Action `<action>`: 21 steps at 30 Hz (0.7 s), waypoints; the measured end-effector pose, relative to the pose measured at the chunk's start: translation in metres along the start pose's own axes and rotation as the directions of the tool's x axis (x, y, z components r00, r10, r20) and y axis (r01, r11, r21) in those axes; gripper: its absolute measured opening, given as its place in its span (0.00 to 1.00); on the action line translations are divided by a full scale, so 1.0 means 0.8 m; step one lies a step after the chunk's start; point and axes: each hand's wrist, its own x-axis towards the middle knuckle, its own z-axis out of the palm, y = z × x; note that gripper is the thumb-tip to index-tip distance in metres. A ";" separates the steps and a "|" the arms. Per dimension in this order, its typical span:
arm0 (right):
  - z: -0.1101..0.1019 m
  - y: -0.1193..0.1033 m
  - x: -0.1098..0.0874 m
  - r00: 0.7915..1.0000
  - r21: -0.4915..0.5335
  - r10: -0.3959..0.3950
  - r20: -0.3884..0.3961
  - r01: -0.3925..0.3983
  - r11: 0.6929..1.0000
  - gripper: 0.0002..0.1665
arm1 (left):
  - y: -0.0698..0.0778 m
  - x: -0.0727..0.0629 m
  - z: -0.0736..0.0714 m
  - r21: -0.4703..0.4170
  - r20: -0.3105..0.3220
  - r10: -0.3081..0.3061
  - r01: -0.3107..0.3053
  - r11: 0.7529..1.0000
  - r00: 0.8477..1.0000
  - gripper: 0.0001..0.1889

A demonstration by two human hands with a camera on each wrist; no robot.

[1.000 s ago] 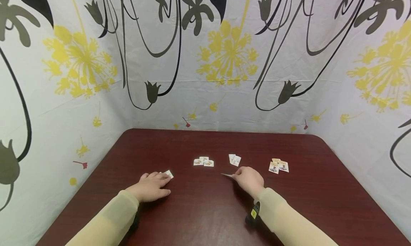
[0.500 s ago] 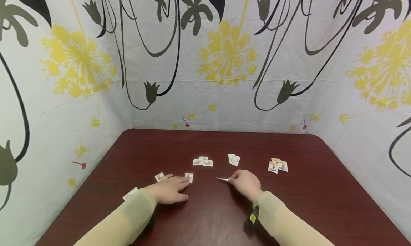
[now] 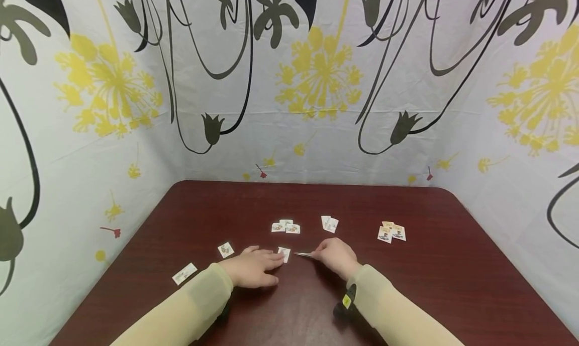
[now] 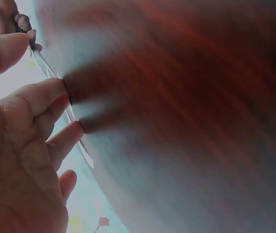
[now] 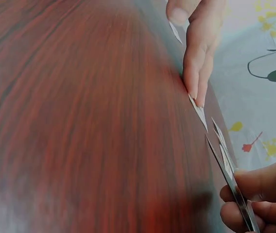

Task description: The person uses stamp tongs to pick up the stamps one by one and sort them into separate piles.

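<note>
In the head view my left hand [image 3: 253, 268] lies palm down near the table's middle, fingers extended. Its fingertips press a small white picture card [image 3: 286, 254] flat on the wood. To the right, my right hand [image 3: 336, 258] pinches a pair of metal tweezers [image 3: 303, 254] between thumb and fingers. The tweezers point left at that card, low over the table and a short way from it. Seen from the right wrist, the tweezers' [image 5: 232, 187] tips stand apart with nothing visibly between them. Two loose cards lie left of my left hand: one squarish [image 3: 225, 250], one longer [image 3: 184, 274].
Behind the hands sit three groups of small cards: a left group [image 3: 286, 227], a middle pair [image 3: 329, 224] and a yellowish right group [image 3: 391, 232]. The dark red table [image 3: 443, 285] is bordered by patterned white cloth [image 3: 307, 155] at the back and sides.
My left hand has slid right along the table, moving the card under its fingertips and uncovering the two left cards. My right hand with the tweezers has shifted slightly left and lower.
</note>
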 end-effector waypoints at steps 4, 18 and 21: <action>0.007 -0.003 0.004 1.000 0.041 0.006 0.007 -0.007 0.999 0.08 | -0.002 0.001 0.001 0.010 -0.005 0.010 -0.010 1.000 1.000 0.31; 0.022 -0.012 0.001 0.997 0.109 0.059 -0.041 -0.054 0.993 0.09 | -0.003 0.003 0.000 0.018 -0.032 0.019 -0.018 1.000 0.999 0.30; 0.023 -0.011 -0.003 0.996 0.098 0.063 -0.056 -0.057 0.994 0.09 | 0.001 0.004 0.002 0.056 -0.064 0.016 -0.012 0.998 0.998 0.30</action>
